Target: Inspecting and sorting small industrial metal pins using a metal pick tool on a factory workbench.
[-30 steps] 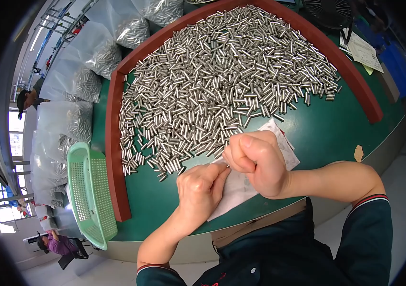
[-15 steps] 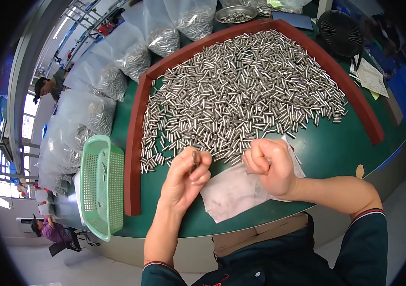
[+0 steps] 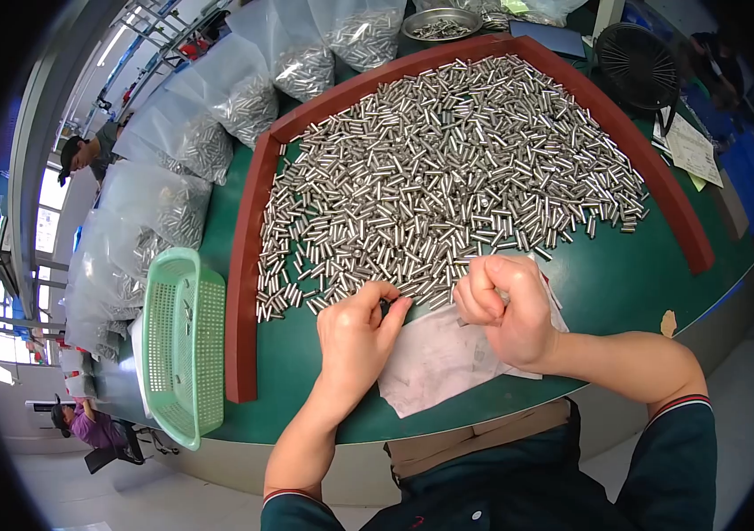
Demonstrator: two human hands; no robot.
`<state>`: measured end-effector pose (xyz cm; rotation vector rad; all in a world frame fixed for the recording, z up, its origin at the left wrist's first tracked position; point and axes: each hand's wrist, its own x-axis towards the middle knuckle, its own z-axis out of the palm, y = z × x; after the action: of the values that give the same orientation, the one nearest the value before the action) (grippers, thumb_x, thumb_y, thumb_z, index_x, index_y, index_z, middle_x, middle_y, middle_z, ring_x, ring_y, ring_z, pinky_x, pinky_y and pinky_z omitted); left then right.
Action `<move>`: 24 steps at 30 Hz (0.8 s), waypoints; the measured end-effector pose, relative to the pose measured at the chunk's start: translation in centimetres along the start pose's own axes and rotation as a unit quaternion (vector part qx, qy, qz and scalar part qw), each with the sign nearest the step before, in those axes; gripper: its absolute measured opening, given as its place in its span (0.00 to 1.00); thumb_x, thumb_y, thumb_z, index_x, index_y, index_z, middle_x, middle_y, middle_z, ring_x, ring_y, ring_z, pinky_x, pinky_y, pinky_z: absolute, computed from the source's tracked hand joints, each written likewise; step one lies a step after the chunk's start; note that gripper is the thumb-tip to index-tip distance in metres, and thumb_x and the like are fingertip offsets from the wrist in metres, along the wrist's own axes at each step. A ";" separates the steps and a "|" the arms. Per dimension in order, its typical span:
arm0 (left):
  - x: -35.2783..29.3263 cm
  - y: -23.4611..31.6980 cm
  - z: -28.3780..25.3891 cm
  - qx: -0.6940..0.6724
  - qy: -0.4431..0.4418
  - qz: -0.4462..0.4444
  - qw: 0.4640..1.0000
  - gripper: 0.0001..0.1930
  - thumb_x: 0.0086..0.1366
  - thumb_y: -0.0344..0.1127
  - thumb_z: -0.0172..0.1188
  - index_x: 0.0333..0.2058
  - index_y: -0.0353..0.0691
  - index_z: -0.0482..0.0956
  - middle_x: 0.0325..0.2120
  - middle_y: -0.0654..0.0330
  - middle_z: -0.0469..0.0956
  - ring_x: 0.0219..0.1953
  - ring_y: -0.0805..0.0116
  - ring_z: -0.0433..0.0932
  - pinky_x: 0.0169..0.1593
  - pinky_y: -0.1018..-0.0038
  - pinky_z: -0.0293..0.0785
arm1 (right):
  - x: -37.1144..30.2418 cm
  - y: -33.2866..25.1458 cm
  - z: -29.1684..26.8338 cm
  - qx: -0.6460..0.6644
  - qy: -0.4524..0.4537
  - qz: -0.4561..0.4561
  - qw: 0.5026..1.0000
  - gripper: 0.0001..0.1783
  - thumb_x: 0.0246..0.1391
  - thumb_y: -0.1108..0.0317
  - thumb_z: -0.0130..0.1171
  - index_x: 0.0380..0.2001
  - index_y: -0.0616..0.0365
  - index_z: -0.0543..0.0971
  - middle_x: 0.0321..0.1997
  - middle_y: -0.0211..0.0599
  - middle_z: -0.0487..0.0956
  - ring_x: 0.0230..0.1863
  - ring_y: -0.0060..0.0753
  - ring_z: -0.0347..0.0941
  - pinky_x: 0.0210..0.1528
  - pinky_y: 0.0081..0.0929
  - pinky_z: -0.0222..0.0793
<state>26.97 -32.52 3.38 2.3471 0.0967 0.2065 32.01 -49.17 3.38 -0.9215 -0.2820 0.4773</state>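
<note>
A wide heap of short metal pins covers the green table in front of me. At the heap's near edge my left hand is closed, thumb against curled fingers. A small dark bit shows between them, too little to name. My right hand makes a fist over a stained whitish cloth; whatever it holds is hidden. The two hands are apart, and loose pins lie just beyond both.
A dark red frame borders the heap on the left, back and right. A green mesh basket with a few pins stands left. Plastic bags of pins, a metal bowl and a black fan stand around it.
My left hand has turned over, from fingers curled upward to its back showing, and moved slightly right. The right fist has barely moved.
</note>
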 end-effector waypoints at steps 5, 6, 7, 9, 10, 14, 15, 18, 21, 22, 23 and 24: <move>-0.1 0.2 0.4 0.140 0.007 0.051 0.989 0.06 0.48 0.31 0.61 0.21 0.38 0.73 0.06 0.62 0.63 0.08 0.65 0.63 0.15 0.71 0.59 | -0.1 -0.1 0.2 -0.004 0.003 0.001 1.000 0.20 0.50 0.64 0.36 0.06 0.54 0.54 0.06 0.25 0.52 0.11 0.18 0.43 0.16 0.20 0.40; 0.0 0.5 0.2 0.130 0.004 0.045 0.990 0.06 0.48 0.30 0.61 0.21 0.38 0.73 0.06 0.62 0.62 0.08 0.67 0.63 0.14 0.72 0.58 | -0.1 -0.1 0.0 -0.003 0.001 -0.001 1.000 0.20 0.50 0.64 0.36 0.07 0.54 0.54 0.06 0.25 0.52 0.11 0.18 0.43 0.16 0.20 0.40; -0.1 0.9 -0.1 0.120 0.001 0.039 0.992 0.05 0.48 0.30 0.61 0.21 0.38 0.73 0.06 0.62 0.62 0.08 0.68 0.63 0.14 0.73 0.58 | -0.1 -0.1 -0.2 -0.002 0.000 -0.003 1.000 0.20 0.50 0.64 0.36 0.07 0.54 0.55 0.06 0.25 0.52 0.11 0.18 0.43 0.16 0.20 0.40; -0.8 1.6 -0.3 0.027 -0.063 0.028 0.997 0.04 0.48 0.28 0.60 0.22 0.37 0.74 0.06 0.63 0.61 0.08 0.73 0.60 0.14 0.78 0.57 | -0.1 -0.1 -0.2 0.000 0.003 -0.003 1.000 0.20 0.50 0.64 0.36 0.07 0.54 0.55 0.06 0.25 0.52 0.11 0.18 0.43 0.16 0.20 0.41; -1.4 1.9 0.3 0.003 -0.078 0.046 0.996 0.04 0.48 0.28 0.61 0.22 0.37 0.74 0.06 0.63 0.62 0.08 0.73 0.61 0.14 0.78 0.58 | 0.0 -0.1 -0.1 0.001 0.000 -0.002 1.000 0.20 0.50 0.64 0.37 0.07 0.54 0.55 0.06 0.24 0.52 0.11 0.18 0.43 0.16 0.20 0.41; -1.7 2.3 1.8 0.049 -0.097 0.115 0.987 0.06 0.48 0.30 0.61 0.22 0.38 0.72 0.08 0.60 0.66 0.11 0.65 0.67 0.16 0.72 0.62 | -0.2 -0.4 -0.4 0.007 -0.001 -0.021 1.000 0.20 0.51 0.63 0.35 0.07 0.53 0.55 0.06 0.24 0.52 0.11 0.18 0.43 0.16 0.20 0.40; -1.7 2.3 2.0 0.060 -0.091 0.123 0.986 0.06 0.48 0.31 0.61 0.22 0.38 0.72 0.09 0.59 0.67 0.11 0.63 0.68 0.16 0.71 0.62 | -0.1 -0.6 -0.3 0.029 0.000 -0.024 0.999 0.21 0.51 0.63 0.35 0.07 0.53 0.55 0.06 0.23 0.52 0.11 0.18 0.42 0.16 0.20 0.40; -1.7 2.2 1.9 0.063 -0.095 0.113 0.987 0.06 0.48 0.30 0.61 0.22 0.38 0.72 0.09 0.59 0.68 0.12 0.63 0.69 0.16 0.71 0.62 | -0.1 -0.8 -0.5 0.039 -0.007 -0.013 0.999 0.21 0.52 0.63 0.34 0.07 0.53 0.55 0.06 0.23 0.52 0.11 0.18 0.42 0.16 0.20 0.39; -1.8 2.2 2.1 0.059 -0.093 0.108 0.988 0.06 0.48 0.30 0.61 0.22 0.38 0.72 0.09 0.60 0.68 0.12 0.64 0.69 0.16 0.71 0.62 | -0.2 -0.5 -0.6 0.044 -0.001 0.025 0.999 0.21 0.52 0.62 0.34 0.07 0.52 0.55 0.06 0.23 0.51 0.11 0.18 0.42 0.16 0.20 0.39; -1.8 2.3 2.1 0.058 -0.092 0.107 0.988 0.06 0.48 0.30 0.61 0.22 0.38 0.72 0.09 0.60 0.68 0.12 0.64 0.68 0.16 0.71 0.62 | -0.2 -0.5 -0.6 0.045 0.001 0.025 0.999 0.21 0.52 0.62 0.34 0.07 0.52 0.55 0.06 0.23 0.51 0.11 0.18 0.42 0.16 0.20 0.39; -1.7 2.3 2.1 0.058 -0.094 0.107 0.988 0.06 0.48 0.30 0.61 0.22 0.38 0.72 0.09 0.60 0.68 0.12 0.64 0.68 0.16 0.71 0.62 | -0.2 -0.5 -0.6 0.044 -0.001 0.027 0.999 0.21 0.52 0.62 0.34 0.07 0.52 0.55 0.06 0.22 0.51 0.11 0.18 0.42 0.16 0.20 0.39; -1.8 2.2 2.1 0.059 -0.093 0.107 0.988 0.06 0.48 0.30 0.61 0.22 0.38 0.72 0.09 0.60 0.68 0.12 0.64 0.68 0.16 0.71 0.62 | -0.2 -0.5 -0.6 0.042 -0.004 0.030 0.999 0.21 0.52 0.62 0.34 0.07 0.52 0.55 0.06 0.22 0.51 0.11 0.17 0.42 0.16 0.20 0.39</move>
<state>25.61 -35.78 3.32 2.4812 -0.2415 0.0863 32.22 -49.92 3.43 -0.8474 -0.2395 0.5438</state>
